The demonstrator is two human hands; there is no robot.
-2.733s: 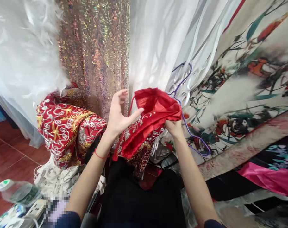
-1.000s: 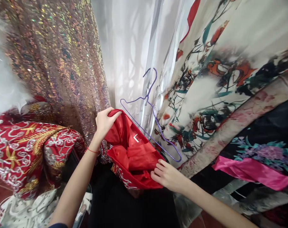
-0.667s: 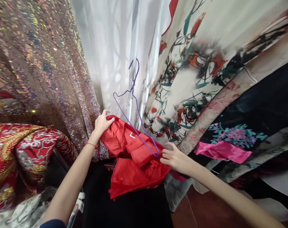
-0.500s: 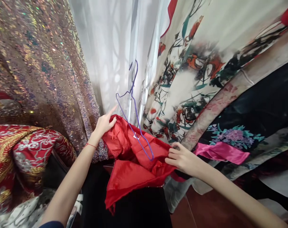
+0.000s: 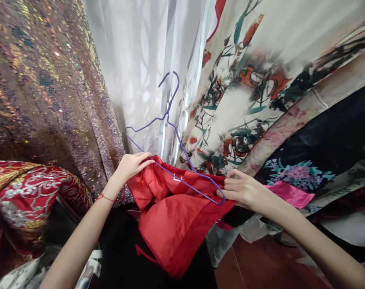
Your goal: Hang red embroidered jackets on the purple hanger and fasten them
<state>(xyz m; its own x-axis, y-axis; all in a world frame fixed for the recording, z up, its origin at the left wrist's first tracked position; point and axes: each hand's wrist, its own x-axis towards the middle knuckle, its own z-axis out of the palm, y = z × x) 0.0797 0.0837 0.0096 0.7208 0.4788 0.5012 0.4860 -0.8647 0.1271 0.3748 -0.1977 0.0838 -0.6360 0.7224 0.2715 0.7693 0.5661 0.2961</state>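
A shiny red garment [image 5: 173, 228] is stretched between my two hands, its inner side and a small white label facing up. My left hand [image 5: 132, 165] pinches its upper left edge, with the fingertips by the lower bar of a purple wire hanger [image 5: 182, 146]. My right hand [image 5: 242, 190] is closed on the garment's upper right edge, its fingertips at the hanger's right corner. The hanger lies across the garment's opening, its hook pointing up and its left corner outside the cloth. A red tie hangs from the garment's lower left.
A sequined cloth [image 5: 59, 92] hangs on the left, above red and gold embroidered fabric [image 5: 29, 196]. White curtain-like fabric [image 5: 134, 60] is behind the hanger. Flower-printed garments [image 5: 230, 116] and a dark one [image 5: 329, 120] hang on the right. Below is a black surface [image 5: 119, 249] beside the reddish floor [image 5: 254, 265].
The hanger has turned to face me more broadly, its right corner now at my right hand. My right hand has moved slightly right, and the garment's lower flap has dropped lower.
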